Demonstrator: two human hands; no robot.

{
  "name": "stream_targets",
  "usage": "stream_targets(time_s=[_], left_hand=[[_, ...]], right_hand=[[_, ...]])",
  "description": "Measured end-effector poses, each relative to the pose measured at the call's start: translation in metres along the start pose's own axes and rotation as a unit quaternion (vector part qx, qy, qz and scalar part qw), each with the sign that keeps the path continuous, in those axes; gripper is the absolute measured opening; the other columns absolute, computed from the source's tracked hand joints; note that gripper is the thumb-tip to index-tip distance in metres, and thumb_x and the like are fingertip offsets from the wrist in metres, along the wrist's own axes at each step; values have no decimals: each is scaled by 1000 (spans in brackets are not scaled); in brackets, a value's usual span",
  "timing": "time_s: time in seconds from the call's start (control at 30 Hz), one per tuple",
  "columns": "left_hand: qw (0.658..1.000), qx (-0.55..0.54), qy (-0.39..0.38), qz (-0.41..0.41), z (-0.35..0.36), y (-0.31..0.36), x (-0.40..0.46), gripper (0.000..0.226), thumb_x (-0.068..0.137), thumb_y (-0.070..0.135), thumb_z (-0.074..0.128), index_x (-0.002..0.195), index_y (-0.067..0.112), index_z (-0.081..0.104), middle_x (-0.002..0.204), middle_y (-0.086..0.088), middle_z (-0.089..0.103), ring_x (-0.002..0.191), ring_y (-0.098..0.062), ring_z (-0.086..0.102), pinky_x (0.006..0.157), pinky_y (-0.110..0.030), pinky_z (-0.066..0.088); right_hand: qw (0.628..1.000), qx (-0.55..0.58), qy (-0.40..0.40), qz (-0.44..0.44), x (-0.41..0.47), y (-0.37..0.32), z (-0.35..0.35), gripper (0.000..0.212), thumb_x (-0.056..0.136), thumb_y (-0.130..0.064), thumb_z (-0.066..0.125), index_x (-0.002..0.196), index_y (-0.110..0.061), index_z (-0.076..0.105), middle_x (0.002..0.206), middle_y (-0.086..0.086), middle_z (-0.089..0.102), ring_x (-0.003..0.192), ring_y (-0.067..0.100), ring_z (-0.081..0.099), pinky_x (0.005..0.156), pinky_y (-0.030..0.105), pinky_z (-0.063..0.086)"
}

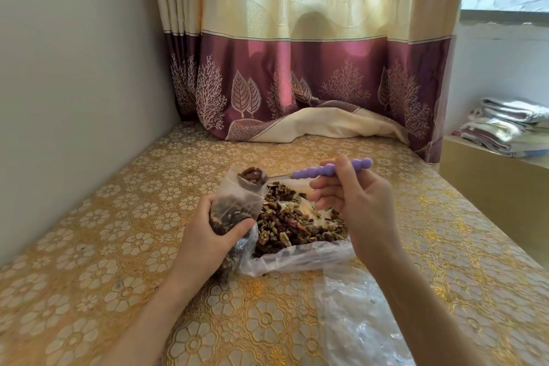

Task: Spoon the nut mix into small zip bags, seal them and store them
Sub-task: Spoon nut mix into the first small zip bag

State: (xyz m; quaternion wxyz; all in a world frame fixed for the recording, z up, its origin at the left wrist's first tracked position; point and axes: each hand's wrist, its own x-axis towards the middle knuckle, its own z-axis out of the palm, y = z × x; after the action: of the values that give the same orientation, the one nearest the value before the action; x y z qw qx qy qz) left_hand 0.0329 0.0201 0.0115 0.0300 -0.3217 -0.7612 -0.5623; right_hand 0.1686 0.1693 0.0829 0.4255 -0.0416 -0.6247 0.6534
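Observation:
My left hand grips a small clear zip bag, partly filled with nut mix and held upright with its mouth open. My right hand pinches the purple beaded handle of a spoon. The spoon's bowl, heaped with nut mix, sits at the mouth of the small bag. Below it a large clear plastic bag lies open on the table, with a pile of nut mix spread inside it.
The table wears a gold floral cloth. More clear plastic lies at the front right. A cream and purple curtain hangs behind, its hem on the table. A wall runs along the left. Folded cloths sit on a ledge at right.

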Motion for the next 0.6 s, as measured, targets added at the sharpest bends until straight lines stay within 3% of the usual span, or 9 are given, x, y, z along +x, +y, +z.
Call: stream_targets(time_s=[0.17, 0.33, 0.47, 0.6], left_hand=[[1000, -13, 1, 4, 0, -1, 0, 61, 53, 58, 67, 104, 35, 45, 97, 19, 58, 85, 14, 55, 63, -5, 43], [1000, -16, 2, 10, -1, -4, 1, 69, 52, 62, 67, 109, 31, 45, 98, 20, 57, 85, 19, 53, 64, -1, 43], [1000, -21, 16, 9, -2, -4, 2, 65, 52, 62, 67, 106, 33, 46, 98, 19, 57, 84, 19, 52, 62, -1, 43], [998, -31, 62, 12, -7, -2, 3, 46, 56, 59, 66, 93, 43, 44, 95, 19, 56, 82, 20, 52, 61, 0, 41]], right_hand=[[995, -32, -81, -50, -5, 1, 8, 24, 90, -24, 45, 84, -12, 65, 71, -1, 73, 59, 16, 67, 53, 21, 55], [995, 2, -91, -52, -1, 4, 0, 29, 90, -23, 44, 99, 0, 60, 85, 5, 75, 66, 19, 68, 56, 23, 54], [999, 37, -16, -34, 6, 10, -11, 28, 98, -21, 43, 93, -1, 62, 92, 15, 74, 65, 19, 66, 55, 22, 53], [991, -80, 96, -39, 11, 24, -31, 29, 100, -15, 44, 79, -10, 64, 68, 0, 72, 53, 13, 62, 48, 20, 50]])
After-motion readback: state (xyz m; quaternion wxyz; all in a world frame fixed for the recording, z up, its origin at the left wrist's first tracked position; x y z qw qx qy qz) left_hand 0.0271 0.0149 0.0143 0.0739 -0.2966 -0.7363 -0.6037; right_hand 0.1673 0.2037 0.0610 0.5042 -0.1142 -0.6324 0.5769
